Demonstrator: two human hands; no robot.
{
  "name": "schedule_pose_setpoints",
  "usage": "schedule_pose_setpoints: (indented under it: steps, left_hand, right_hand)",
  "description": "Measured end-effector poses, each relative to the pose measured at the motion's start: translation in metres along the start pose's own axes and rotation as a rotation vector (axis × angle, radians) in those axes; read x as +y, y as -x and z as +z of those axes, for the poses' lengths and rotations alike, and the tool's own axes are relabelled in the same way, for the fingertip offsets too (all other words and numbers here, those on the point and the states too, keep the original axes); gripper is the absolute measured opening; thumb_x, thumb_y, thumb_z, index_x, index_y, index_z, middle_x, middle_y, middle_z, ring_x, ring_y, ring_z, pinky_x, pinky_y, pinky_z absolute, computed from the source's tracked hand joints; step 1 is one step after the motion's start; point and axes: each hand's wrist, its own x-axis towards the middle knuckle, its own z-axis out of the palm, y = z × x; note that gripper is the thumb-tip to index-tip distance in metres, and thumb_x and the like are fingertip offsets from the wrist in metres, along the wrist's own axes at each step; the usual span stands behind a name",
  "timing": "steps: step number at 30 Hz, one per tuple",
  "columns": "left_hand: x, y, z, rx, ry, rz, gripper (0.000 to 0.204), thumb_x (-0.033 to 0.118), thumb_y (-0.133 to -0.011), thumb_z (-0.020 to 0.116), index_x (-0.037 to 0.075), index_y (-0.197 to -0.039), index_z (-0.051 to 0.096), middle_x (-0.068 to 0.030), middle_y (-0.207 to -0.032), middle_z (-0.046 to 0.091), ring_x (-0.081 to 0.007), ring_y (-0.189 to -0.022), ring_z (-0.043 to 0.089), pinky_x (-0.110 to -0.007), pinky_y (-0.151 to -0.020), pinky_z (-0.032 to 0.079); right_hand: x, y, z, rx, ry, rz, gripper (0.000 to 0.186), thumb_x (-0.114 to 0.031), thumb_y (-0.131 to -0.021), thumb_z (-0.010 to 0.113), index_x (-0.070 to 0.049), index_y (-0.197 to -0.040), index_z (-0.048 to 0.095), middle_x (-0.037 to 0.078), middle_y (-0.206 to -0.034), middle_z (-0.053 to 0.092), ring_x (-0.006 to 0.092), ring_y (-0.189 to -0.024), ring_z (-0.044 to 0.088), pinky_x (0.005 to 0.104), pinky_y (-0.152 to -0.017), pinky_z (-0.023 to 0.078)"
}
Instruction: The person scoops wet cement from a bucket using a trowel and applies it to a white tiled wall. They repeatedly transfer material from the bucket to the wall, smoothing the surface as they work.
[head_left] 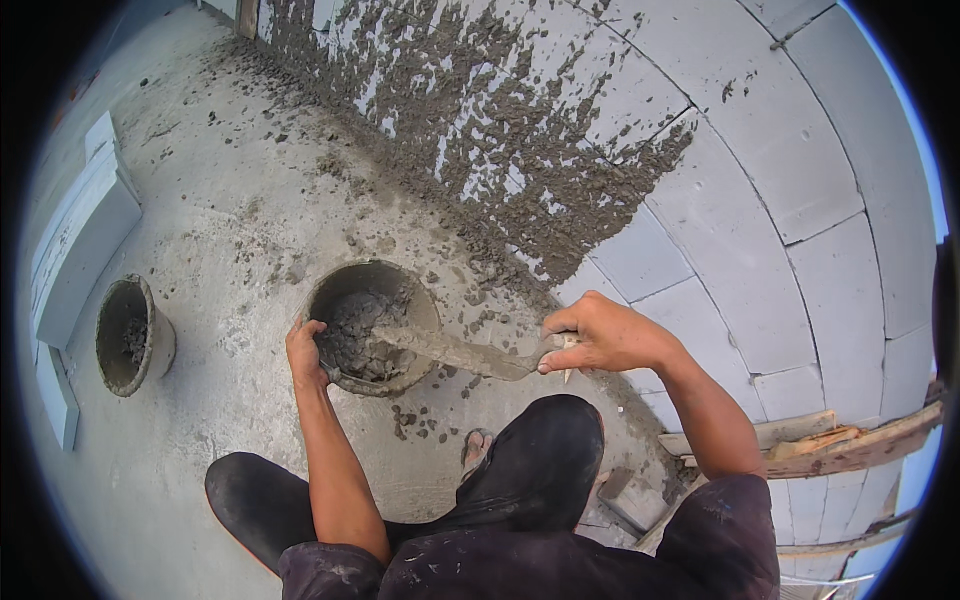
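On the concrete floor (220, 240) left of the mortar-splashed block wall (740, 180), the bucket (425, 312) stood between the left hand (306, 352), gripping its rim, and the right hand (608, 335), clasping a mortar-coated tool (460, 352) extending left.

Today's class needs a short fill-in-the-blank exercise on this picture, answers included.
1. The ____ hand holds a long-bladed tool.
2. Counting the bucket that the left hand grips, ____ buckets show.
3. The other bucket stands toward the picture's ____ edge.
4. Grey mortar is spattered across a block ____.

Answers: right; two; left; wall.
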Motion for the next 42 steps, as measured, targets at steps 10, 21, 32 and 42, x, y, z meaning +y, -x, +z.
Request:
schedule_pose_setpoints:
  steps: [10,21,32,42]
  left_hand:
    - [-0.018,0.0,0.0,0.012,-0.013,-0.023,0.06,0.003,-0.081,0.059,-0.008,-0.14,0.057,-0.0141,-0.113,0.07,-0.0246,-0.093,0.068,-0.038,-0.085,0.056]
    - [-0.029,0.017,0.06,0.034,-0.182,0.043,0.043,0.004,-0.08,0.058,-0.004,-0.121,0.067,-0.0104,-0.105,0.07,-0.0226,-0.087,0.066,-0.038,-0.079,0.056]
    - [-0.006,0.04,0.066,0.063,-0.248,0.159,0.03,0.008,-0.08,0.065,-0.006,-0.105,0.073,-0.0041,-0.086,0.068,-0.0156,-0.071,0.058,-0.032,-0.069,0.049]
    - [-0.009,0.028,0.052,0.047,-0.118,0.058,0.076,0.033,-0.089,0.079,-0.019,-0.139,0.057,-0.0252,-0.129,0.068,-0.0273,-0.113,0.065,-0.036,-0.102,0.05]
  right_hand:
    - [-0.04,0.197,-0.244,0.997,0.041,0.287,0.031,-0.036,-0.1,0.07,-0.013,-0.083,0.061,-0.007,-0.061,0.05,0.0017,-0.045,0.045,0.0197,-0.039,0.033]
    - [0.034,-0.006,-0.005,0.369,0.719,0.034,0.027,-0.027,-0.095,0.071,-0.001,-0.101,0.07,0.018,-0.096,0.07,0.039,-0.092,0.072,0.051,-0.078,0.058]
    - [0.104,-0.134,0.158,-0.011,0.451,-0.003,0.04,-0.037,-0.092,0.077,0.0,-0.109,0.075,0.025,-0.093,0.076,0.0441,-0.098,0.073,0.0536,-0.086,0.058]
    - [0.117,-0.068,0.145,0.366,0.386,0.014,0.036,-0.035,-0.094,0.076,0.0,-0.099,0.067,0.024,-0.082,0.071,0.0462,-0.085,0.071,0.0545,-0.074,0.056]
